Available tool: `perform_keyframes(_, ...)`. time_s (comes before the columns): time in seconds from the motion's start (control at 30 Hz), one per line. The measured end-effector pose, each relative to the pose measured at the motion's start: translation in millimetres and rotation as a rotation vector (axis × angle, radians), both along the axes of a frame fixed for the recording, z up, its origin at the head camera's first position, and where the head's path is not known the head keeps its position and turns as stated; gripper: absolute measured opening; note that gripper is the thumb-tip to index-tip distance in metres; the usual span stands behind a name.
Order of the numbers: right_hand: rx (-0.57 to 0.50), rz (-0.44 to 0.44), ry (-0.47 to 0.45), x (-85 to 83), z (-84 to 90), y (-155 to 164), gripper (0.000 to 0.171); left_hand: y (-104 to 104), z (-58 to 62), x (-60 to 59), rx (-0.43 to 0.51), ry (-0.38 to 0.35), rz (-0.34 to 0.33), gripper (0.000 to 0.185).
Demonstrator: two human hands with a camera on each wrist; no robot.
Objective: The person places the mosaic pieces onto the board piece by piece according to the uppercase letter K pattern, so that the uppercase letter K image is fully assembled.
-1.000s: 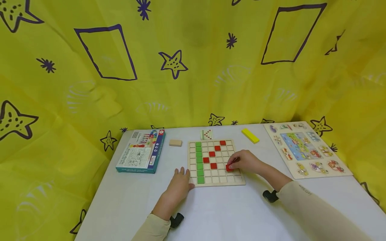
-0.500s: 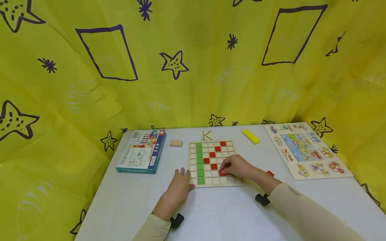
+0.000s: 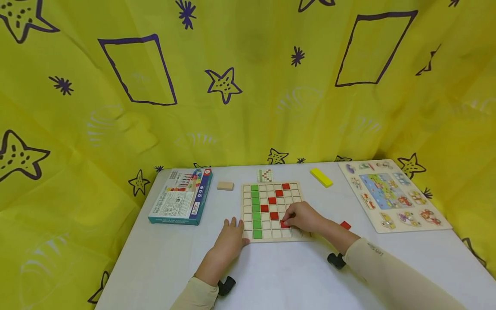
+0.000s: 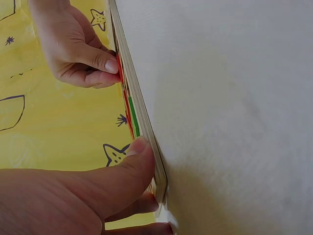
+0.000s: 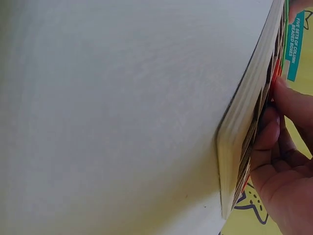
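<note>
A wooden grid board (image 3: pixel 279 240) lies on the white table, with one column of green tiles (image 3: pixel 256 209) and a zigzag of red tiles (image 3: pixel 264 208). My right hand (image 3: pixel 304 216) pinches a red tile (image 3: pixel 284 224) between thumb and fingers at a lower-right square of the board. In the right wrist view the thumb (image 5: pixel 293 100) meets the red edge low on the board. My left hand (image 3: pixel 229 241) rests at the board's near left corner, fingers extended along its left side. The left thumb (image 4: pixel 139 154) presses the board's near edge.
Another red tile (image 3: pixel 345 225) lies beside my right forearm. Behind the board sits a small pattern card (image 3: pixel 265 175). A boxed set (image 3: pixel 180 196) and a wooden block (image 3: pixel 225 185) are left, a yellow block (image 3: pixel 321 177) and picture puzzle (image 3: pixel 395 196) right.
My right hand has moved leftward with the red tile, down to a square just below and right of the zigzag's last tile. A loose red tile has come into view by the forearm.
</note>
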State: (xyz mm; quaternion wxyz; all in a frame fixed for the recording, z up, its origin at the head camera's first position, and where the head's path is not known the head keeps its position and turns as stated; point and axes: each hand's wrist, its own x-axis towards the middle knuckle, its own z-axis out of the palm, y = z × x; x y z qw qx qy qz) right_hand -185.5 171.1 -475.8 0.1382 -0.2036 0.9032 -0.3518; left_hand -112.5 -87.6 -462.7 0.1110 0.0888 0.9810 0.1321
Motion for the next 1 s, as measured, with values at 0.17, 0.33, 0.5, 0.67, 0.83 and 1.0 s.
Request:
perform_keyframes(0.17, -0.008, -0.002, 0.004, 0.8, -1.5, 1, 0.006, 0, -0.4, 0.4, -0.002, -0.004, 0.008, 0.064)
perform_keyframes(0.33, -0.014, -0.019, -0.004, 1.9, -3.1, 1, 0.005, 0, -1.2, 0.9, 0.006, -0.011, 0.018, 0.065)
perform_keyframes(0.5, -0.034, -0.031, -0.022, 2.7, 1.6, 4, 0.003, 0, -1.4, 0.0, 0.000, -0.009, 0.006, 0.065)
perform_keyframes(0.67, -0.062, -0.054, 0.003, -2.4, 9.0, 24, 0.010, 0, -2.7, -2.6, -0.020, -0.013, -0.012, 0.066)
perform_keyframes(0.83, -0.027, -0.118, 0.033, -9.1, 20.8, 60, 0.014, 0, -1.1, -4.6, -0.027, -0.003, -0.022, 0.066)
perform_keyframes(1.0, 0.024, -0.160, 0.020, -5.5, 28.8, 98, 0.021, -1, -2.4, -2.7, -0.029, -0.014, -0.024, 0.065)
